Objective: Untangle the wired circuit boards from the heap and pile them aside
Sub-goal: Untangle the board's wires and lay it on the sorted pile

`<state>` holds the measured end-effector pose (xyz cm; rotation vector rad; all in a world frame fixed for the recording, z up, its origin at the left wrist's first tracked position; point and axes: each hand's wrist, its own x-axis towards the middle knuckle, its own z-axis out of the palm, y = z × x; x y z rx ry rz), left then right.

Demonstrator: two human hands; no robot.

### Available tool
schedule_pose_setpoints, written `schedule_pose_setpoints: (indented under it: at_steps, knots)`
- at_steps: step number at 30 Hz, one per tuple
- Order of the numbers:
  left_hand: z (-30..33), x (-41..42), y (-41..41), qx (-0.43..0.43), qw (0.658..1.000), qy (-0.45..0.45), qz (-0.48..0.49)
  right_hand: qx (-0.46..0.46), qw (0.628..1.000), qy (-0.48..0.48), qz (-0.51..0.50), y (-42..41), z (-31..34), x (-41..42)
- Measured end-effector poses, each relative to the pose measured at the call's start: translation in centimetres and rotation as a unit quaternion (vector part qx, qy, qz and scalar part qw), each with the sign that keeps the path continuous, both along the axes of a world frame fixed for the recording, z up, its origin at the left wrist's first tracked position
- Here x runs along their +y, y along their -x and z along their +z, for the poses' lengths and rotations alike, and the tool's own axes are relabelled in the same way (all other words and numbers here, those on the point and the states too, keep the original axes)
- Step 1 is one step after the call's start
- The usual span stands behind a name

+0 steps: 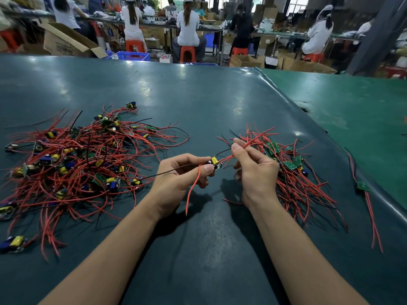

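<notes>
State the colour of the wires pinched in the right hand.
Red. The right hand pinches red wires running from the small circuit board held by the left hand; head view.

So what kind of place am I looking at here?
Most likely an electronics assembly workshop: a heap of wired circuit boards on a green work table, and capped workers on orange stools at benches behind.

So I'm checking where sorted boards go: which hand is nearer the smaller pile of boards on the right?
Right. The right hand pinches red wires directly beside the smaller pile; the left hand holds a board farther from it, toward the heap.
</notes>
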<state>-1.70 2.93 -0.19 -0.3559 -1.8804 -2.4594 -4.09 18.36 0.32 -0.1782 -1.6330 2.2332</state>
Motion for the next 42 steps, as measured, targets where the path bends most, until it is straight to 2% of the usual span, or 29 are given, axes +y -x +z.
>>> schedule_pose_setpoints:
  at_steps: [3, 6, 9, 15, 20, 23, 25, 27, 29, 32, 34, 37, 39, 42]
  knots:
    - [0.0, -0.3, 0.0, -0.009, 1.000, -0.024, -0.009, 0.005, 0.998, 0.059, 0.000, 0.4, 0.3, 0.7]
    - [-0.1, -0.5, 0.1, -0.010, 1.000, -0.024, -0.017, 0.035, 0.999, 0.030, -0.011, 0.3, 0.2, 1.1]
    - [0.0, -0.3, -0.1, -0.008, 1.000, -0.017, -0.022, 0.025, 0.999, 0.020, -0.024, 0.2, 0.2, 0.9]
    - [0.1, -0.5, 0.2, -0.023, 0.998, -0.066, -0.001, 0.041, 0.993, 0.108, -0.020, 0.4, 0.6, 1.7]
    - [0.0, -0.4, 0.3, -0.034, 0.997, -0.068, 0.012, 0.053, 0.996, 0.065, -0.027, 0.4, 0.5, 1.8]
    - [0.3, -0.3, 0.5, -0.038, 0.991, -0.118, 0.048, 0.032, 0.999, 0.042, 0.006, 0.3, 0.1, 1.9]
    - [0.6, -0.7, 0.7, -0.049, 0.981, -0.163, 0.087, -0.011, 0.998, -0.017, 0.060, 0.4, -0.1, 2.0]
    - [0.8, -1.1, 0.9, -0.064, 0.970, -0.201, 0.118, -0.040, 0.979, -0.187, 0.076, 0.5, -0.4, 2.2]
    - [0.9, -1.4, 1.0, -0.075, 0.964, -0.217, 0.133, -0.018, 0.938, -0.338, 0.071, 0.4, -0.5, 2.2]
    - [1.1, -1.3, 1.0, -0.085, 0.968, -0.189, 0.142, -0.014, 0.912, -0.389, 0.130, -0.2, -0.4, 2.0]
    - [1.2, -1.2, 0.9, -0.089, 0.967, -0.195, 0.137, -0.058, 0.906, -0.362, 0.209, -0.7, 0.1, 2.4]
    - [1.5, -1.2, 0.7, -0.097, 0.968, -0.191, 0.130, -0.073, 0.926, -0.186, 0.320, -1.3, 1.3, 2.7]
    - [1.4, -0.9, 0.4, -0.091, 0.981, -0.135, 0.105, -0.065, 0.934, -0.126, 0.329, -1.6, 1.6, 2.1]
    - [0.9, 0.1, -0.3, -0.085, 0.996, -0.008, 0.030, -0.068, 0.942, -0.110, 0.310, -1.9, 1.0, 0.4]
